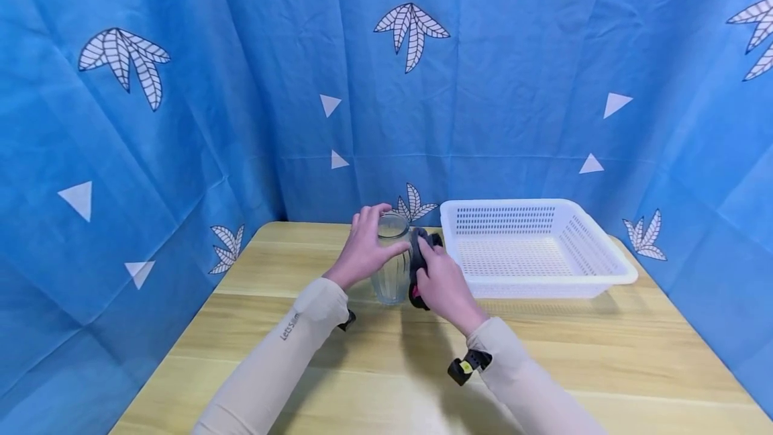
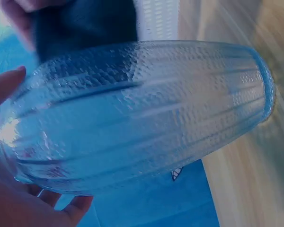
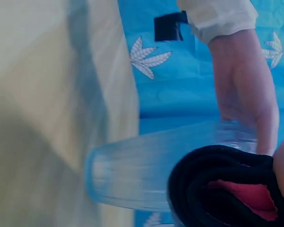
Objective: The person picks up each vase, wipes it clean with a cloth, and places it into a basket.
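Note:
A clear ribbed glass vase (image 1: 391, 280) stands upright on the wooden table. My left hand (image 1: 365, 247) grips it near the rim, thumb on the near side and fingers around the far side. In the left wrist view the textured vase (image 2: 146, 113) lies between thumb and fingers. My right hand (image 1: 448, 287) holds a dark folded cloth (image 1: 418, 254) close beside the vase's right side. Pink lining shows inside the rolled cloth (image 3: 194, 175) in the right wrist view. Whether cloth and glass touch cannot be told.
A white perforated plastic basket (image 1: 543, 280) sits to the right of the hands, near the table's back edge. Blue patterned curtains (image 1: 513, 86) surround the wooden table (image 1: 374, 381) at the back and both sides.

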Demonstrator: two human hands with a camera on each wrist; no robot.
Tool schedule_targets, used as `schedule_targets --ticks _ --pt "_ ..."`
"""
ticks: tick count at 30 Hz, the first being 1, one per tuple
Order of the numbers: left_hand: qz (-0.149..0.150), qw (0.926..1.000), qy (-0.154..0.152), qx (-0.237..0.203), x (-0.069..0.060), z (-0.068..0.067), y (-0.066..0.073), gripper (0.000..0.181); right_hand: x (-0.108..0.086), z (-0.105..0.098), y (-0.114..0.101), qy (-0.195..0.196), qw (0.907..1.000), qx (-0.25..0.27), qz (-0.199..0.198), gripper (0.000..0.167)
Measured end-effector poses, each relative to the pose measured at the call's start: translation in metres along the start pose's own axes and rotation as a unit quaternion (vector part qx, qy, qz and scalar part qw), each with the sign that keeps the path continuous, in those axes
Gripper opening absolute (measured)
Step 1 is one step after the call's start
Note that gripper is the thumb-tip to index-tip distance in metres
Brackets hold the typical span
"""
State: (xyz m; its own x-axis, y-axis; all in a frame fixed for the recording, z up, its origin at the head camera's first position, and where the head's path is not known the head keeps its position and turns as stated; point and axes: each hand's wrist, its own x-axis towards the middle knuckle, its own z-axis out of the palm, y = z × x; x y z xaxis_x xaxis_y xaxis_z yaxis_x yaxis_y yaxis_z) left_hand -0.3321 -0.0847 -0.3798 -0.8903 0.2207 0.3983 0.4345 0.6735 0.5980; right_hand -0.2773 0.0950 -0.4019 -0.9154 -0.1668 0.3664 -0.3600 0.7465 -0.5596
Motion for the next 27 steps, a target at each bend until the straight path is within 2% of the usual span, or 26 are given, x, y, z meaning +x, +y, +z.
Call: schedule_targets --ticks 3,6,10,13,16,21,23,27 --pt "-0.004 1.0 -0.007 -0.005 0.001 -0.001 0.002 0.08 0.008 -0.007 -0.006 0.026 0.9991 -0.007 -0.031 0.058" --pt "-0.004 0.9999 -0.01 -0.013 0.003 -0.002 0.005 0.078 0.017 -0.01 -0.008 0.022 0.9988 -0.02 -0.038 0.059" --pt "-0.001 0.9996 -0.007 -0.027 0.005 -0.005 0.007 0.077 0.027 -0.006 -0.007 -0.014 0.9992 -0.035 -0.013 0.061" --pt "-0.008 0.9991 -0.008 -0.041 0.005 -0.005 0.005 0.079 0.03 0.004 -0.001 -0.048 0.9984 -0.026 0.012 0.06" --pt "-0.019 0.9981 -0.006 -0.058 0.003 -0.004 0.001 0.08 0.028 0.018 0.01 -0.085 0.996 -0.015 0.023 0.057" --pt "-0.014 0.998 -0.004 -0.061 0.0 0.0 -0.003 0.078 0.019 0.043 0.03 -0.154 0.9871 -0.01 0.04 0.055" --pt "-0.01 0.9989 -0.004 -0.045 0.0 0.002 -0.003 0.078 0.016 0.047 0.035 -0.163 0.9855 -0.011 0.045 0.055" --pt "-0.024 0.9996 0.001 -0.014 0.0 0.004 0.0 0.075 0.011 0.042 0.033 -0.158 0.986 -0.018 0.048 0.056"
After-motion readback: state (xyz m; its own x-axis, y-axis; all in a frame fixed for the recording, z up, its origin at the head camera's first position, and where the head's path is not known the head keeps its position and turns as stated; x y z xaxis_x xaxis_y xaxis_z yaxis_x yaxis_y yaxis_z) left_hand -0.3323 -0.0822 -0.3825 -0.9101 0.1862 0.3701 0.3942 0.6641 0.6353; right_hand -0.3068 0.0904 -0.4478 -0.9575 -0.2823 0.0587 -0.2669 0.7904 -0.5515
